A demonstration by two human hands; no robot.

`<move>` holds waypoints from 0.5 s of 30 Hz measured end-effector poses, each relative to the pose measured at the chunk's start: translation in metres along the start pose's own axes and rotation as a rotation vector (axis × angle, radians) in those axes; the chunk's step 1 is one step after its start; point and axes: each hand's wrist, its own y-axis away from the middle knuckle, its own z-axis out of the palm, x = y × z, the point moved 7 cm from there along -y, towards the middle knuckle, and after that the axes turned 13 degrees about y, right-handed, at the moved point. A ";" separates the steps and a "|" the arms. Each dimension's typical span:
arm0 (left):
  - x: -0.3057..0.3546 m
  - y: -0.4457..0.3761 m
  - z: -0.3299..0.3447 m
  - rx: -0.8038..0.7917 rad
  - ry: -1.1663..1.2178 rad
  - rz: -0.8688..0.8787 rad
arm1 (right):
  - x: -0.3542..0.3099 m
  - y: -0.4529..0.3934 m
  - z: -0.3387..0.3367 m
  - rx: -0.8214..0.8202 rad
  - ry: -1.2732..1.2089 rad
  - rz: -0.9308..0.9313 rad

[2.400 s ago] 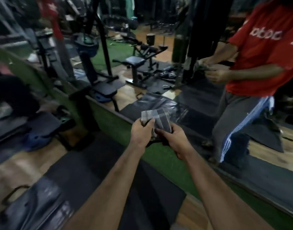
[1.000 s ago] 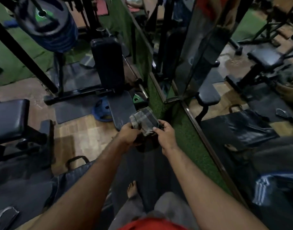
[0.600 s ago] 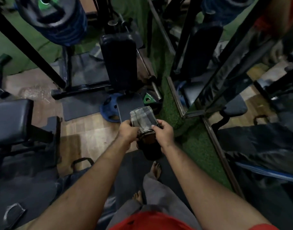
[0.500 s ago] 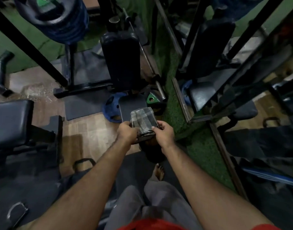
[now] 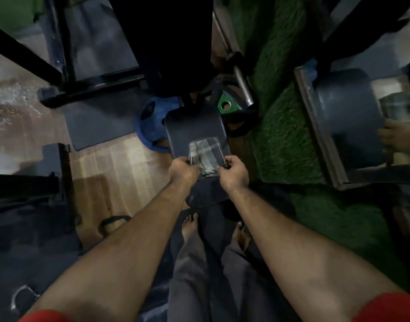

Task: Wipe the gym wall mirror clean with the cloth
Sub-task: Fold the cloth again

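Both hands — left hand (image 5: pixel 183 170) and right hand (image 5: pixel 234 173) — pinch the folded checked cloth (image 5: pixel 205 155) between them, above a dark padded bench seat (image 5: pixel 194 126) and well apart from the mirror (image 5: pixel 371 126) at the right edge. The likely risks are a pinch slipping so the cloth drops to the dirty floor, or bare feet (image 5: pixel 189 225) stubbing on the blue weight plate (image 5: pixel 150 123). Dim light and blur obscure the mirror's surface — its upper extent is cut off, so any smears cannot be judged.

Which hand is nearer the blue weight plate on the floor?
Left. The left hand grips the cloth just right of the blue weight plate; the right hand holds the cloth's far side.
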 end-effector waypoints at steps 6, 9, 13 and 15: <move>-0.047 -0.091 0.031 -0.053 -0.191 0.044 | 0.023 -0.072 0.077 0.002 0.128 0.017; -0.067 -0.112 0.039 -0.060 -0.269 0.047 | 0.037 -0.091 0.099 0.001 0.191 0.024; -0.079 -0.125 0.045 -0.048 -0.377 0.099 | 0.044 -0.098 0.108 0.021 0.245 0.010; -0.074 -0.120 0.045 -0.028 -0.442 0.125 | 0.042 -0.097 0.105 0.042 0.263 0.017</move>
